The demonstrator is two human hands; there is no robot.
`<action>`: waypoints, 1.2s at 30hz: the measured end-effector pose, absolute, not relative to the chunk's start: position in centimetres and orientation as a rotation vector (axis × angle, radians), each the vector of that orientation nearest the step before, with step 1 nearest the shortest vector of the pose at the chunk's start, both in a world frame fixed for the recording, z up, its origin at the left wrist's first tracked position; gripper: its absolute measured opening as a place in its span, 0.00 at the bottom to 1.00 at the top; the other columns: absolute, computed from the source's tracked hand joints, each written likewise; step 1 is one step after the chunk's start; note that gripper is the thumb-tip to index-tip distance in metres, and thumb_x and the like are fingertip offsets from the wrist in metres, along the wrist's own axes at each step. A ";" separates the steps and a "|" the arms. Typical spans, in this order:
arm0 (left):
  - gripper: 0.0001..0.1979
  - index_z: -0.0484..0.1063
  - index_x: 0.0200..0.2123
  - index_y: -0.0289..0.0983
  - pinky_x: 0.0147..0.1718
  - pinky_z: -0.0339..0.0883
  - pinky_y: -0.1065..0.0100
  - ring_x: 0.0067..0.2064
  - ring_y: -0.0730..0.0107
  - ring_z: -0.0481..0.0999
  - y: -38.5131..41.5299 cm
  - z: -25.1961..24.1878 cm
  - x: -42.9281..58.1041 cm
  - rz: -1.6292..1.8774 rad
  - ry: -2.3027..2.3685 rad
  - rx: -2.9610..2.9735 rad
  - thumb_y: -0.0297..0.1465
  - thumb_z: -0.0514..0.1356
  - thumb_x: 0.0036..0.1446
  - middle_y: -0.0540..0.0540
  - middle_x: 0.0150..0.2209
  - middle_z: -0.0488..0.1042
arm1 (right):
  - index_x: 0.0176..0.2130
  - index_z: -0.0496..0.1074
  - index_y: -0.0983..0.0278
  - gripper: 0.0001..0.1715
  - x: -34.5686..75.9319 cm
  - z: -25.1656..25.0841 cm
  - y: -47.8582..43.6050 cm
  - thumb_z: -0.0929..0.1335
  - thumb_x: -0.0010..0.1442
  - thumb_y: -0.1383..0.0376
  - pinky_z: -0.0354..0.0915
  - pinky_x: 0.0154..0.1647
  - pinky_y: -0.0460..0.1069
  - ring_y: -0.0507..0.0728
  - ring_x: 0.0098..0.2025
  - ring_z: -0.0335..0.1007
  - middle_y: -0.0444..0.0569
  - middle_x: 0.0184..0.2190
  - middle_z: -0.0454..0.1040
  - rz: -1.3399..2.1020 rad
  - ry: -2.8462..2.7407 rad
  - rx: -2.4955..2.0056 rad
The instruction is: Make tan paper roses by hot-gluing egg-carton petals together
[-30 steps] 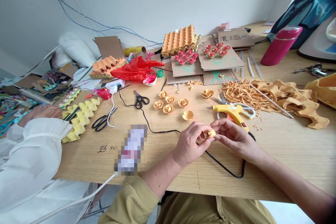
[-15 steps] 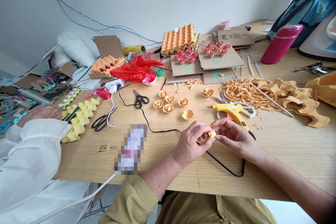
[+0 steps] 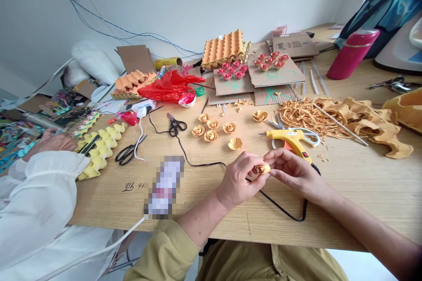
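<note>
Between my two hands, above the front part of the table, is a small orange paper rosebud (image 3: pixel 263 169) of curled petals. My left hand (image 3: pixel 242 178) pinches it with thumb and fingers from the left. From the right, the thumb and fingertips of my right hand (image 3: pixel 293 173) close on its other side. A yellow glue gun (image 3: pixel 292 139) lies just beyond my right hand, its black cord running under my hands. Several orange paper flowers (image 3: pixel 211 135) stand on the table past my left hand, one an open cup of petals (image 3: pixel 235 143).
Orange paper strips (image 3: pixel 305 116) heap up at right, beside a pink bottle (image 3: pixel 352 55). Cardboard sheets (image 3: pixel 277 74) hold red flowers. Black scissors (image 3: pixel 177 126) and a phone-like blurred object (image 3: pixel 165 188) lie leftward. At far left, a co-worker's white sleeve (image 3: pixel 49 184) rests by a yellow egg tray (image 3: pixel 103 149).
Almost nothing differs. My hands keep their pinch on the rosebud, and the view has shifted very slightly.
</note>
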State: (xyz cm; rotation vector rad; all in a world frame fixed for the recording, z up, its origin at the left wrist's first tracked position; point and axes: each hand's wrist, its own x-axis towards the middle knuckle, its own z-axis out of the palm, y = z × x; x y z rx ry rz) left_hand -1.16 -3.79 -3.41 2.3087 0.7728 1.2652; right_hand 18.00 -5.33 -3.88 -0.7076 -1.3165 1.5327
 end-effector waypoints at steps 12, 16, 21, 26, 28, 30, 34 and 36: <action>0.11 0.69 0.43 0.38 0.30 0.73 0.73 0.36 0.71 0.73 -3.8 -3.4 -1.3 1.278 0.737 2.281 0.23 0.62 0.58 0.46 0.38 0.72 | 0.44 0.74 0.55 0.09 18.0 -3.8 -5.2 0.73 0.62 0.63 0.70 0.46 0.47 0.52 0.41 0.73 0.44 0.38 0.75 1.540 -1.324 -0.725; 0.11 0.69 0.43 0.38 0.30 0.72 0.74 0.36 0.72 0.73 -3.9 -3.3 -1.2 1.266 0.718 2.250 0.23 0.62 0.57 0.46 0.38 0.72 | 0.43 0.74 0.55 0.09 18.0 -3.9 -5.2 0.74 0.61 0.63 0.70 0.46 0.47 0.52 0.42 0.73 0.44 0.38 0.76 1.561 -1.303 -0.722; 0.11 0.69 0.44 0.38 0.29 0.72 0.74 0.37 0.71 0.73 -3.9 -3.3 -1.2 1.289 0.722 2.243 0.23 0.62 0.58 0.45 0.39 0.72 | 0.43 0.74 0.56 0.08 18.2 -3.6 -5.1 0.73 0.62 0.62 0.69 0.46 0.48 0.52 0.41 0.72 0.44 0.38 0.75 1.573 -1.297 -0.740; 0.09 0.69 0.43 0.38 0.30 0.73 0.73 0.36 0.72 0.72 -3.9 -3.4 -1.2 1.275 0.749 2.258 0.25 0.61 0.60 0.46 0.38 0.73 | 0.41 0.74 0.57 0.06 18.3 -3.3 -5.0 0.72 0.63 0.60 0.69 0.45 0.48 0.53 0.40 0.72 0.44 0.36 0.76 1.587 -1.318 -0.774; 0.08 0.69 0.43 0.38 0.29 0.73 0.73 0.35 0.73 0.72 -3.9 -3.4 -1.2 1.264 0.750 2.257 0.25 0.61 0.60 0.47 0.37 0.72 | 0.40 0.74 0.58 0.06 18.3 -3.4 -5.0 0.72 0.63 0.59 0.69 0.45 0.49 0.53 0.40 0.72 0.45 0.36 0.76 1.595 -1.323 -0.787; 0.07 0.69 0.43 0.38 0.29 0.73 0.74 0.34 0.74 0.72 -3.9 -3.5 -1.2 1.260 0.746 2.257 0.26 0.61 0.61 0.47 0.37 0.71 | 0.39 0.74 0.59 0.07 18.4 -3.5 -5.0 0.72 0.63 0.59 0.68 0.45 0.49 0.53 0.39 0.72 0.44 0.35 0.77 1.602 -1.328 -0.798; 0.07 0.69 0.43 0.39 0.29 0.73 0.75 0.35 0.73 0.72 -3.9 -3.5 -1.2 1.258 0.753 2.271 0.26 0.60 0.61 0.47 0.36 0.72 | 0.39 0.74 0.58 0.07 18.5 -3.7 -4.9 0.72 0.62 0.58 0.68 0.44 0.49 0.53 0.38 0.72 0.43 0.35 0.77 1.616 -1.327 -0.809; 0.07 0.68 0.42 0.39 0.29 0.74 0.75 0.35 0.73 0.72 -3.9 -3.5 -1.1 1.256 0.759 2.282 0.26 0.60 0.61 0.48 0.36 0.72 | 0.39 0.75 0.59 0.09 18.5 -3.8 -4.8 0.73 0.62 0.57 0.68 0.44 0.49 0.53 0.37 0.72 0.44 0.35 0.77 1.621 -1.322 -0.825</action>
